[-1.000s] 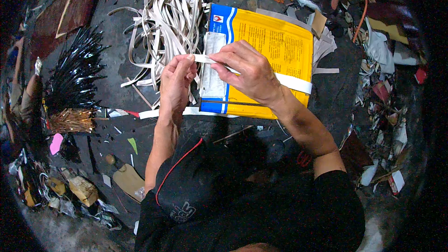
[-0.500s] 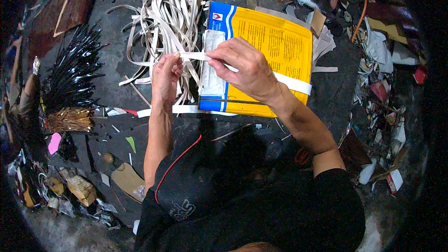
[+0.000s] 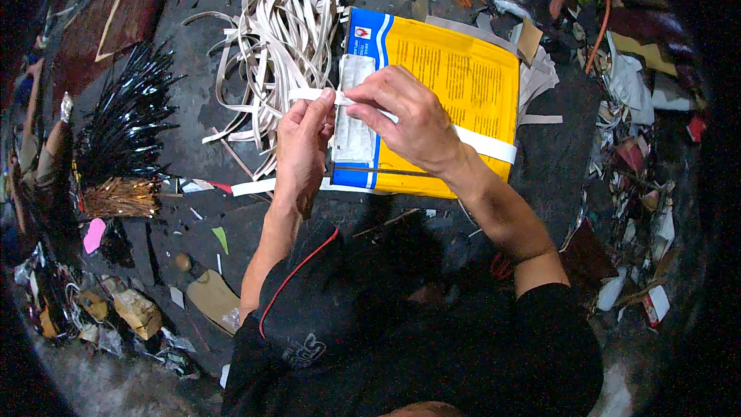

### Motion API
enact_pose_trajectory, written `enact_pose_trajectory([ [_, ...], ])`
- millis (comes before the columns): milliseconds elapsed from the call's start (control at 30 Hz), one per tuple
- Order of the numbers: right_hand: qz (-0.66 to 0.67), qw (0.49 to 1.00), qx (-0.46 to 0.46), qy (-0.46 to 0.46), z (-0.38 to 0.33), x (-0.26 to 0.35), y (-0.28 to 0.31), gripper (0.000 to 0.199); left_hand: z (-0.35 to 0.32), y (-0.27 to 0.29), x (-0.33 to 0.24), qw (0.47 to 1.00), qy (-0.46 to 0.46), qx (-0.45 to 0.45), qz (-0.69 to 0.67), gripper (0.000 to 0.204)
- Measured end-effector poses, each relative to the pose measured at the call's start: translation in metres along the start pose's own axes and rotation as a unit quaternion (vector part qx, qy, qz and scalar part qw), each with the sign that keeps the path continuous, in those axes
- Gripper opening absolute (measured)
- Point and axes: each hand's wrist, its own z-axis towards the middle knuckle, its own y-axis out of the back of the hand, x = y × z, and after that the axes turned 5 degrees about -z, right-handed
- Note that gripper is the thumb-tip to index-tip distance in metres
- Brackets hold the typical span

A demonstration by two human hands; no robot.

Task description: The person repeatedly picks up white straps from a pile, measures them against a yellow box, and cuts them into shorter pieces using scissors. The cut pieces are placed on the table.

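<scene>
- Dark work floor (image 3: 193, 139), littered with scraps; heap of pale cut strips (image 3: 270, 46) at upper centre.
- Yellow-and-blue printed sack (image 3: 455, 77) lies flat beside the heap.
- Left hand (image 3: 302, 143): fingers pinched shut on one end of a white strip (image 3: 312, 95).
- Right hand (image 3: 405, 120): thumb and fingers closed on the same strip, above the sack's left edge.
</scene>
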Motion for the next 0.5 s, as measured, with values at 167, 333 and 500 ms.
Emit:
enact_pose_trajectory([
  [167, 0.006, 1.0, 0.0, 0.007, -0.002, -0.001, 0.0, 0.019, 0.009, 0.011, 0.005, 0.999, -0.009, 0.01, -0.04, 0.013],
  [333, 0.011, 1.0, 0.004, -0.002, -0.003, -0.003, 0.0, 0.02, 0.023, 0.027, 0.01, 0.998, 0.0, -0.012, -0.068, 0.013],
  [500, 0.017, 1.0, 0.004, 0.011, -0.003, -0.005, -0.001, 0.019, 0.04, 0.052, 0.015, 0.997, -0.014, -0.013, -0.072, 0.013],
])
